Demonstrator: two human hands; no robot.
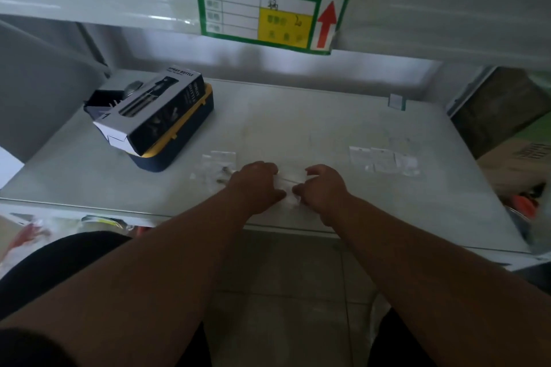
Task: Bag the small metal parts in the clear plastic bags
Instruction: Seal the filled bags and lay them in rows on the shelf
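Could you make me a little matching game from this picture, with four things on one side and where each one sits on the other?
Things:
1. spray bottle box
2. green label
3. row of clear bags
4. bag being handled

Places:
A. on the shelf edge above the table
B. between the two hands
C. lying on a blue and yellow case, far left
D. flat on the table, right of the hands

Pairs: 1-C, 2-A, 3-D, 4-B
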